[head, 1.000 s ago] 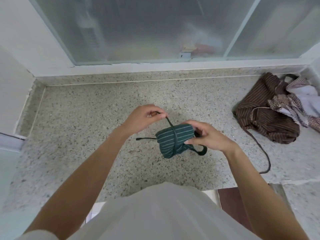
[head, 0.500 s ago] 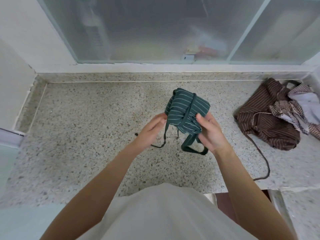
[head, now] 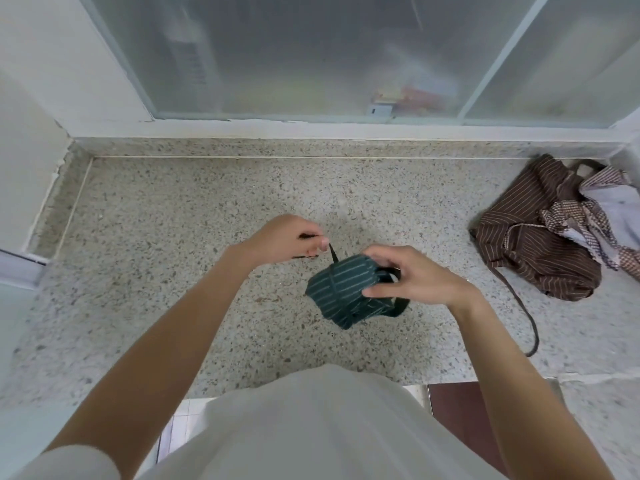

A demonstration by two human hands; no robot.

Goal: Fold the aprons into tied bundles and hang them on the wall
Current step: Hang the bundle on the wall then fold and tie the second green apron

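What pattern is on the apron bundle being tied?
Dark green apron bundle with thin pale stripes, seen in the head view.

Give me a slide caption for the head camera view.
Both hands tying a strap around a folded green apron on the counter.

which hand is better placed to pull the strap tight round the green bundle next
Probably the left hand: it already pinches the strap. The right hand grips the green bundle.
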